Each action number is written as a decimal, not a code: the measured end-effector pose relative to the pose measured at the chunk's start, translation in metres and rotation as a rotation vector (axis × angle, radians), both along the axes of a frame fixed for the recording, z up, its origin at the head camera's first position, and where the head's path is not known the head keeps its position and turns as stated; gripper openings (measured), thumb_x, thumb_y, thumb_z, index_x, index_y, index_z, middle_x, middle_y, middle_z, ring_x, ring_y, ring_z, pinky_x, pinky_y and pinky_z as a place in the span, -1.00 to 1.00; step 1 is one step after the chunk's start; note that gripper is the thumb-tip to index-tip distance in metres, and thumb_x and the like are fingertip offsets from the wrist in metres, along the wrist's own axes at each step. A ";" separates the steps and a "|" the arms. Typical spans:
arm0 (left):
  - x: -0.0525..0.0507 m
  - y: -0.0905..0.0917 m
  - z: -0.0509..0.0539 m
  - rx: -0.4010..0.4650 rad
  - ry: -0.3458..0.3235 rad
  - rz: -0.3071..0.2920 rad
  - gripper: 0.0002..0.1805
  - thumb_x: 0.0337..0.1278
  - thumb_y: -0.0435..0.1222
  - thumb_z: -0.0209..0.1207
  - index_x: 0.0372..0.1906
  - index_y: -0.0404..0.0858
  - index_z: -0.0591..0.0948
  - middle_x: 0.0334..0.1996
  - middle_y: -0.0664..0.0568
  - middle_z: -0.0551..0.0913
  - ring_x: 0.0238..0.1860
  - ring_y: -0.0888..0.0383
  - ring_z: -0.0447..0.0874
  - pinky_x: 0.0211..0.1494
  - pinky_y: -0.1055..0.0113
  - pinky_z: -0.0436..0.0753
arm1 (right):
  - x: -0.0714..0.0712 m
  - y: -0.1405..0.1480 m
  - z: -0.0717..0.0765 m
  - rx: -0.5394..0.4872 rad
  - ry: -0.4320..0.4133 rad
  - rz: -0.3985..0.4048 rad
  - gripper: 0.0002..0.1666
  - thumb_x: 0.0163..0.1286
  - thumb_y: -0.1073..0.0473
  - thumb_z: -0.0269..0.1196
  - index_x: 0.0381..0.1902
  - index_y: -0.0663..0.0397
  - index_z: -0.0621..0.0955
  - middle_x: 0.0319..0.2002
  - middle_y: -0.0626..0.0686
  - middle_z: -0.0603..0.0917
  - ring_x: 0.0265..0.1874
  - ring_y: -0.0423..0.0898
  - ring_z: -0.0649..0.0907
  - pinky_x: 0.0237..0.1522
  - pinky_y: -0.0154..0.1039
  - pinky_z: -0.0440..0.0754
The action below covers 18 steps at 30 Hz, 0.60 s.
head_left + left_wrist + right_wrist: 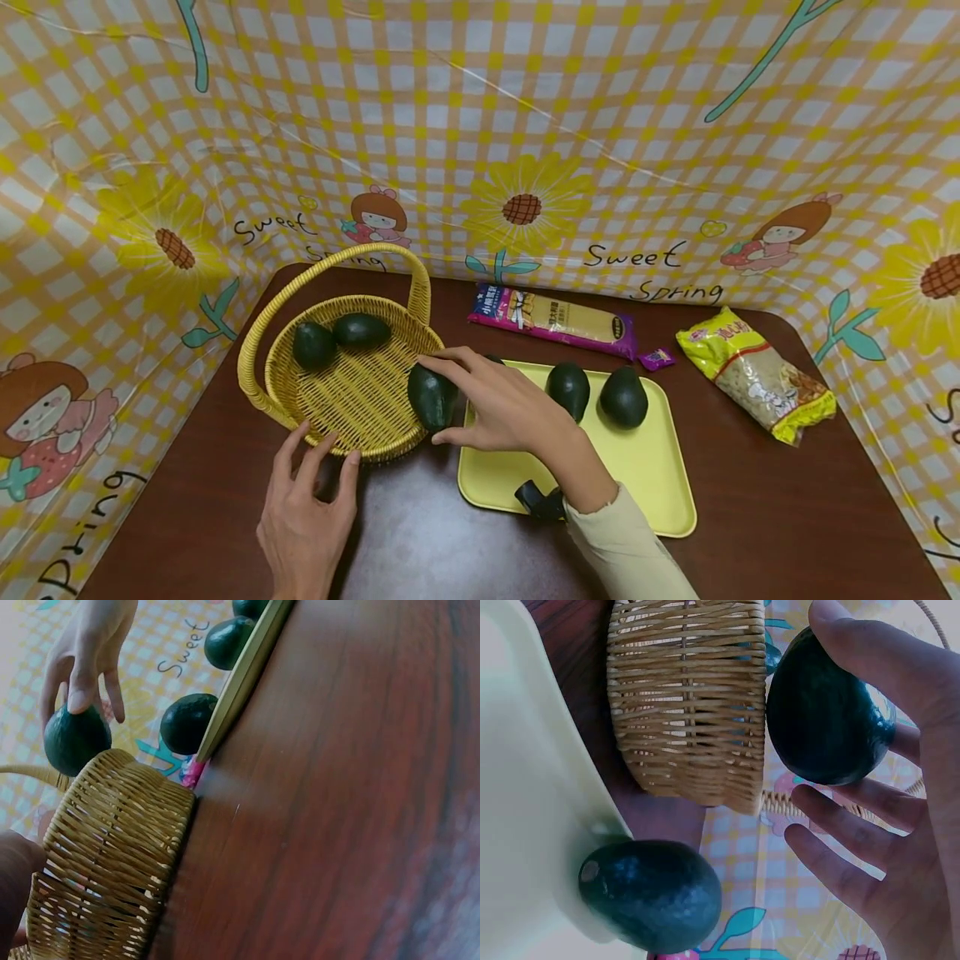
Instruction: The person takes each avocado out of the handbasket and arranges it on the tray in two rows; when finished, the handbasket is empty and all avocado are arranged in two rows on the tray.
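The right hand (pixel 498 404) grips an avocado (pixel 431 398) at the right rim of the basket (pixel 360 400), thumb on one side and fingers on the other. The right wrist view shows some of its fingers spread below the fruit, so thumb and upper fingers seem to bear most of it. The left hand (pixel 307 500) is at the basket's near rim with fingers parted; whether they pinch the rim or merely rest on it, I cannot tell.

Two more avocados lie in the basket, one (pixel 314 346) beside the other (pixel 362 332), toward the far left. On the tray (pixel 637 467) sit three: one (pixel 568 390) near the middle, one (pixel 624 397) to its right, and a third (pixel 187 724), mostly behind the right hand in the head view. Beyond the tray are noodles (pixel 555 321) and a packet (pixel 657 359), with a bag (pixel 757 375) to the right.

The fruit should feel firm and fairly weighty for its size. Its glossy, rounded skin could slip, and it may bruise if dropped. The broad middle looks the best place to take hold, with thumb and fingers opposed and pressing gently.
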<state>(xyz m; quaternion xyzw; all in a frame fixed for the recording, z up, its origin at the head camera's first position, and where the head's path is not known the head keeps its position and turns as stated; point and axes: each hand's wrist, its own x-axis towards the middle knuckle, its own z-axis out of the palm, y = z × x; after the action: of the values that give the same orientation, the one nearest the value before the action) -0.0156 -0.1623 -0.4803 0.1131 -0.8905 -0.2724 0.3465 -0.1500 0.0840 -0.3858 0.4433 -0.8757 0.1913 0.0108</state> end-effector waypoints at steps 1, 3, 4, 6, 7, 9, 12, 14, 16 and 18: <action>0.000 0.000 0.000 -0.004 0.001 0.002 -0.60 0.21 -0.09 0.56 0.07 -0.21 0.84 0.33 -0.14 0.65 -0.28 -0.23 0.76 -0.64 0.00 0.57 | 0.001 0.002 0.000 -0.004 0.003 -0.004 0.13 0.31 -0.29 0.56 0.68 -0.10 0.32 0.47 0.14 0.47 0.18 0.05 0.71 0.06 -0.01 0.73; 0.000 0.000 0.000 -0.014 0.008 0.003 -0.59 0.21 -0.09 0.55 0.07 -0.21 0.83 0.33 -0.14 0.66 -0.29 -0.23 0.76 -0.64 0.00 0.56 | 0.004 0.006 0.000 -0.008 0.007 -0.017 0.14 0.30 -0.29 0.56 0.68 -0.11 0.33 0.47 0.14 0.48 0.16 0.05 0.72 0.03 -0.01 0.73; 0.000 0.000 0.000 -0.020 0.011 0.004 -0.59 0.21 -0.09 0.55 0.07 -0.21 0.83 0.33 -0.13 0.66 -0.30 -0.22 0.76 -0.64 0.00 0.56 | 0.005 0.007 -0.001 -0.013 0.006 -0.024 0.14 0.30 -0.29 0.57 0.68 -0.11 0.33 0.47 0.14 0.48 0.16 0.06 0.71 0.02 -0.01 0.73; 0.001 -0.001 0.000 -0.030 0.023 0.001 -0.59 0.21 -0.09 0.55 0.07 -0.21 0.83 0.32 -0.14 0.66 -0.30 -0.23 0.76 -0.62 -0.03 0.60 | 0.007 0.009 -0.002 -0.018 0.009 -0.041 0.14 0.29 -0.30 0.57 0.67 -0.13 0.34 0.47 0.12 0.48 0.17 0.05 0.71 -0.01 -0.01 0.74; 0.001 -0.001 0.000 -0.033 0.027 0.000 -0.60 0.22 -0.09 0.55 0.07 -0.21 0.83 0.32 -0.14 0.67 -0.29 -0.23 0.77 -0.61 -0.05 0.62 | 0.008 0.011 -0.002 -0.020 0.009 -0.050 0.14 0.28 -0.30 0.58 0.67 -0.14 0.34 0.47 0.12 0.48 0.17 0.05 0.71 -0.04 -0.01 0.74; 0.001 -0.001 0.000 -0.036 0.034 -0.002 -0.60 0.21 -0.10 0.55 0.07 -0.21 0.83 0.32 -0.14 0.67 -0.28 -0.23 0.78 -0.58 -0.08 0.64 | 0.010 0.014 -0.004 -0.024 0.009 -0.065 0.14 0.26 -0.29 0.59 0.66 -0.15 0.35 0.47 0.10 0.49 0.15 0.02 0.71 -0.09 -0.05 0.73; 0.001 0.000 0.000 -0.034 0.030 0.001 -0.61 0.21 -0.10 0.55 0.07 -0.20 0.84 0.32 -0.13 0.67 -0.27 -0.24 0.78 -0.56 -0.10 0.66 | 0.015 0.019 -0.007 -0.028 0.001 -0.082 0.15 0.25 -0.28 0.60 0.66 -0.15 0.35 0.47 0.09 0.48 0.11 -0.02 0.72 -0.15 -0.12 0.70; 0.001 0.000 0.000 -0.033 0.026 0.003 -0.61 0.22 -0.09 0.55 0.06 -0.19 0.84 0.32 -0.12 0.67 -0.27 -0.24 0.78 -0.56 -0.10 0.66 | 0.019 0.023 -0.009 -0.028 -0.011 -0.095 0.14 0.26 -0.29 0.59 0.67 -0.15 0.35 0.48 0.08 0.48 0.07 -0.04 0.72 -0.19 -0.18 0.67; 0.001 0.000 -0.001 -0.033 0.023 0.005 -0.61 0.22 -0.09 0.54 0.06 -0.19 0.84 0.32 -0.12 0.67 -0.27 -0.23 0.79 -0.56 -0.10 0.66 | 0.022 0.027 -0.011 -0.030 -0.025 -0.107 0.15 0.27 -0.29 0.59 0.68 -0.16 0.34 0.49 0.07 0.47 0.01 -0.06 0.73 -0.23 -0.22 0.64; 0.000 0.000 0.000 -0.033 0.020 0.007 -0.61 0.22 -0.09 0.55 0.06 -0.19 0.84 0.33 -0.11 0.66 -0.29 -0.22 0.79 -0.57 -0.09 0.65 | 0.024 0.030 -0.013 -0.032 -0.038 -0.119 0.15 0.27 -0.29 0.58 0.68 -0.17 0.33 0.50 0.07 0.46 -0.02 -0.06 0.73 -0.25 -0.23 0.63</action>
<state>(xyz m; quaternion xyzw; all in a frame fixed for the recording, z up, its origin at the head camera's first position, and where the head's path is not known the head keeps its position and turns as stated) -0.0151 -0.1624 -0.4808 0.1081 -0.8909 -0.2577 0.3581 -0.1256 0.1137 -0.3989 0.3865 -0.8973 0.2126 0.0128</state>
